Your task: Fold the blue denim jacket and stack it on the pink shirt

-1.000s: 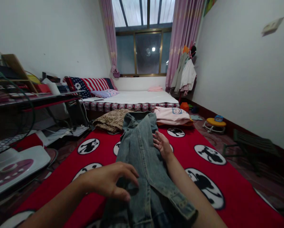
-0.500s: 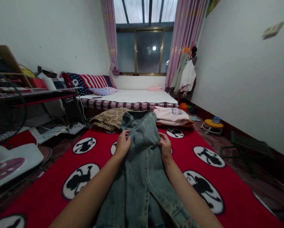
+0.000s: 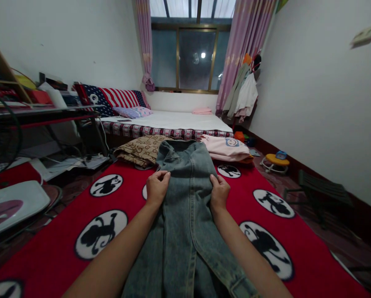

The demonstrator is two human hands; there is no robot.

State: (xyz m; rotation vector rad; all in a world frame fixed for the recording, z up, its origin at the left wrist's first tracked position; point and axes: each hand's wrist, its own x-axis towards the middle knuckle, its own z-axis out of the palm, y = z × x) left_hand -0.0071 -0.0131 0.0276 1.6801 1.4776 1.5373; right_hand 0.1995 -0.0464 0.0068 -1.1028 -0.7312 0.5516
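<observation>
Denim jacket (image 3: 185,198) lies lengthwise on the red blanket (image 3: 260,231) with black-and-white cartoon roundels, collar away from me, its lower part running down between my forearms. My left hand (image 3: 157,188) has its grip closed on the jacket's left edge, fingers curled over the fold; my right hand (image 3: 219,191) pinches the right edge the same way, level with the left. Just beyond the collar sit a folded brown patterned cloth (image 3: 140,151) on the left and a folded pink garment (image 3: 227,148) on the right, both at the blanket's far end. Behind them a low bed (image 3: 173,122) stretches to the window (image 3: 196,58), with a flag-patterned pillow (image 3: 117,98) at its left. A yellow toy stool (image 3: 275,161) stands by the right wall.
</observation>
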